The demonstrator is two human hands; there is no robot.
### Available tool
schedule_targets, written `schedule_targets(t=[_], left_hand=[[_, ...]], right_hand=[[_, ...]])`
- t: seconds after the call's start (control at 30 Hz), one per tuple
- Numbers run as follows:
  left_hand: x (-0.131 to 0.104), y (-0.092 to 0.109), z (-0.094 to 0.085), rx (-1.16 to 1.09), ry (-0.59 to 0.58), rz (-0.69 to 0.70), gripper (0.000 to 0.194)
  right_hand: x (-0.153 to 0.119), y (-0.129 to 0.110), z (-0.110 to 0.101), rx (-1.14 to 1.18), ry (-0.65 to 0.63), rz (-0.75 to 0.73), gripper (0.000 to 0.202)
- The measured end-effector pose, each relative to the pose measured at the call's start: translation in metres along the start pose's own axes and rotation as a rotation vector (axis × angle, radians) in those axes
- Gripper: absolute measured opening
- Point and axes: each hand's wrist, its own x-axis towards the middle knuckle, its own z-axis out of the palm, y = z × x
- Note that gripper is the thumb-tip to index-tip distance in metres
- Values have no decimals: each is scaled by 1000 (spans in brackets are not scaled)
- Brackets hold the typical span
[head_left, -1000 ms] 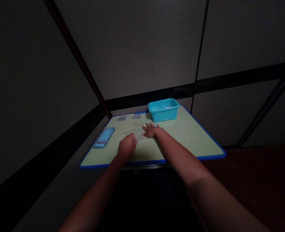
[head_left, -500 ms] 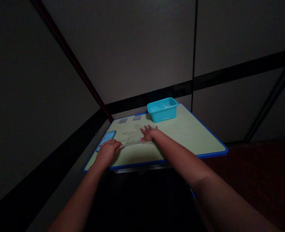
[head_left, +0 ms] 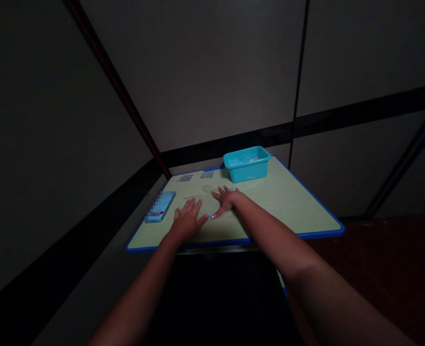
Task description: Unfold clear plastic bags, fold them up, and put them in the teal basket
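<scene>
A thin, see-through plastic sheet or bag [head_left: 208, 202] lies on the pale yellow tabletop [head_left: 287, 202], partly under both hands; its exact kind is hard to make out. My left hand [head_left: 188, 218] rests flat on its left side with the fingers spread. On the right part lies my right hand [head_left: 225, 201], palm down, fingers apart. The two thumbs almost meet between the hands. Neither hand grips anything.
Left of my left hand lies a phone [head_left: 161, 206] with a lit screen. A turquoise plastic basket [head_left: 250, 170] stands at the back, with something clear inside. Two small greyish patches [head_left: 186, 178] show near the far left edge. The table has a blue rim, with walls behind and left.
My left hand has let go of the plastic's near left edge and moved right, opening flat on it. The plastic now lies flatter. My right hand has stayed nearly in place.
</scene>
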Motion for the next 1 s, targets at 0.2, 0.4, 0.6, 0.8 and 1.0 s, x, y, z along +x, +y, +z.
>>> schedule_targets(t=[0.2, 0.4, 0.6, 0.8, 1.0], left_hand=[[-7, -23, 19, -15, -197, -154, 72], [-13, -44, 9, 18, -174, -298, 78], [31, -11, -7, -132, -93, 47, 72], [99, -10, 17, -314, 8, 302, 59], [119, -54, 17, -781, 516, 46, 26]], right_hand=[[-4, -2, -3, -10, -13, 27, 131], [-7, -2, -3, 7, -2, 49, 131], [-8, -1, -1, 39, 70, 39, 120], [-9, -2, -3, 18, 43, 30, 121], [-15, -3, -6, 19, 7, 46, 122]])
